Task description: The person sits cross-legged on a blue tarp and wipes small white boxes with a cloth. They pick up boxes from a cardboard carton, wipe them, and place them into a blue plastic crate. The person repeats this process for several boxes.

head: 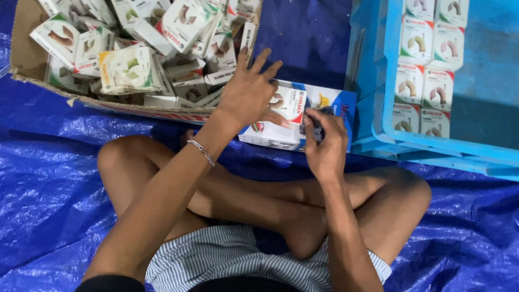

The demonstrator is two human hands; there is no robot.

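One small white carton [285, 103], light, stiff-edged, crushable: left hand [247, 92] rests on it with fingers spread; right hand [324, 142] pinches a dark marker [316, 127]; hold by side edges

Soft, even overhead light; the view is fairly dim and cool. Bright glare streaks the crinkled blue tarp [8, 196] at seven and four o'clock. The blue crate [384, 61] interior at two o'clock holds shadow. Focus is slightly soft throughout.
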